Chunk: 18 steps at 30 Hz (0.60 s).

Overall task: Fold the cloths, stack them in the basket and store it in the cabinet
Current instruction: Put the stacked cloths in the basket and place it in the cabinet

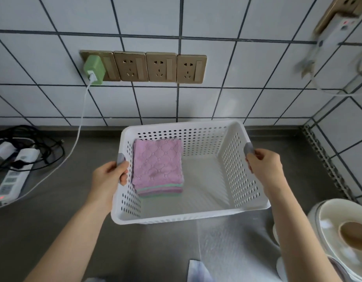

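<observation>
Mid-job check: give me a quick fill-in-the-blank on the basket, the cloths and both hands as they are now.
1. The top cloth of the folded stack in the white basket is ____ in colour.
2. The stack lies toward the basket's ____ side.
3. The left hand and the right hand each grip a grey ____ of the basket.
4. The green charger is plugged into the ____ of the four wall sockets.

Missing words: pink; left; handle; leftmost

No text, label, brand or number can be read anywhere: the sockets [143, 67], green charger [94, 69] and power strip [10, 185] show no legible markings.
</observation>
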Motion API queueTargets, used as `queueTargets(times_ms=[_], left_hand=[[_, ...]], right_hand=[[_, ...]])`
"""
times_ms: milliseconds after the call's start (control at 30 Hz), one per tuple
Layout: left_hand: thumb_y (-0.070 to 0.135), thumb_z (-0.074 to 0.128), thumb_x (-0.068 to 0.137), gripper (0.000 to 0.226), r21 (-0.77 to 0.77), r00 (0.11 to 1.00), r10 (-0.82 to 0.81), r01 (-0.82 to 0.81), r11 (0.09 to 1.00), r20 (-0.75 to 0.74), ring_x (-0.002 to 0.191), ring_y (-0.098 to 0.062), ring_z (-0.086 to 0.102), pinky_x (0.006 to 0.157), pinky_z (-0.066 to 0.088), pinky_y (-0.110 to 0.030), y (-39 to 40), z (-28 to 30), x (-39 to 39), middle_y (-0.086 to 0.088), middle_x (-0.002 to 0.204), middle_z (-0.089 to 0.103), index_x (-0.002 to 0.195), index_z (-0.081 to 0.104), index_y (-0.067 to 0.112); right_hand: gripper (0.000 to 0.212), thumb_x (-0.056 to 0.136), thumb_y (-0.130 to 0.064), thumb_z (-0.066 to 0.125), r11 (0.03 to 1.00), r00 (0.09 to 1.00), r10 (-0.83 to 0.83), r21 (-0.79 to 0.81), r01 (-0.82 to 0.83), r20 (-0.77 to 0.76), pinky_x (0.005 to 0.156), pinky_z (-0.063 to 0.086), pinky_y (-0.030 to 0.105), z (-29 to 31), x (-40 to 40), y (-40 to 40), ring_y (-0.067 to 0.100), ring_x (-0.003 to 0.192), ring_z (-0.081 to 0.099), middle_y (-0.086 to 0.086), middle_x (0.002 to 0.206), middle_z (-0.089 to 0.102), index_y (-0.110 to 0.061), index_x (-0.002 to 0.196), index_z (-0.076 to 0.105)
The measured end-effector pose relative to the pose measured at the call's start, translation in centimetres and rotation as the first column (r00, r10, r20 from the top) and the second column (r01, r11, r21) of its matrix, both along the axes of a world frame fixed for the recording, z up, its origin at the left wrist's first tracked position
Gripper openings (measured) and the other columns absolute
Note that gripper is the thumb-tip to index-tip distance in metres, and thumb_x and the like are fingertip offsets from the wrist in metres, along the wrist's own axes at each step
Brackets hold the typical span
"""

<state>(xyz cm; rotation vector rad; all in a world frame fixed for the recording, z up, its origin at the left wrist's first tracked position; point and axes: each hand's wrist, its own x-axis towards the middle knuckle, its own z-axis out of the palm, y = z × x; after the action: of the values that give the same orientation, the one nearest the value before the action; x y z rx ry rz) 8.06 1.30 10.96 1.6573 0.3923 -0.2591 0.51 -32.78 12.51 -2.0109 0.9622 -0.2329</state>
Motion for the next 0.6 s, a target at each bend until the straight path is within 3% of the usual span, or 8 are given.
queueTargets(times_ms=[200,333,467,600], left_hand=[[0.017,0.064,0.088,0.019,0.016,0.995,0.084,-0.085,0.996,0.047,0.054,-0.018,0.038,0.061,0.034,-0.030,4.2,1.1,-2.0,-0.007,0.059,0.046,0.078,0.059,0.002],[0.017,0.066,0.087,0.019,-0.011,0.984,0.165,-0.165,0.986,0.067,0.055,-0.018,0.042,0.060,0.037,-0.032,8.0,1.4,-3.6,-0.007,0.062,0.051,0.079,0.062,0.000],[0.014,0.068,0.086,0.016,-0.027,0.966,0.248,-0.247,0.969,0.070,0.054,-0.016,0.044,0.057,0.038,-0.032,13.0,1.9,-4.9,-0.007,0.064,0.053,0.080,0.065,-0.001],[0.012,0.067,0.086,0.014,-0.053,0.960,0.271,-0.268,0.962,0.065,0.053,-0.015,0.044,0.053,0.037,-0.030,17.5,1.9,-5.5,-0.005,0.064,0.054,0.076,0.065,0.003]], right_hand=[[0.038,0.092,-0.035,0.051,0.995,0.998,0.066,-0.075,-0.066,0.005,0.055,0.036,0.026,1.4,0.6,4.5,0.023,0.060,0.046,0.003,0.057,0.049,-0.009,0.064,0.051],[0.022,0.089,-0.020,0.054,0.973,0.988,0.154,-0.171,-0.154,-0.015,0.052,0.033,0.027,2.3,1.8,8.4,0.023,0.062,0.048,0.002,0.059,0.051,-0.003,0.075,0.059],[0.021,0.088,-0.019,0.054,0.952,0.972,0.235,-0.198,-0.235,-0.021,0.062,0.036,0.027,3.0,2.5,13.0,0.030,0.071,0.053,0.007,0.065,0.056,-0.002,0.079,0.062],[0.029,0.087,-0.016,0.054,0.928,0.957,0.287,-0.236,-0.288,-0.040,0.051,0.032,0.031,4.1,2.9,17.2,0.031,0.064,0.048,0.015,0.060,0.050,0.009,0.076,0.061]])
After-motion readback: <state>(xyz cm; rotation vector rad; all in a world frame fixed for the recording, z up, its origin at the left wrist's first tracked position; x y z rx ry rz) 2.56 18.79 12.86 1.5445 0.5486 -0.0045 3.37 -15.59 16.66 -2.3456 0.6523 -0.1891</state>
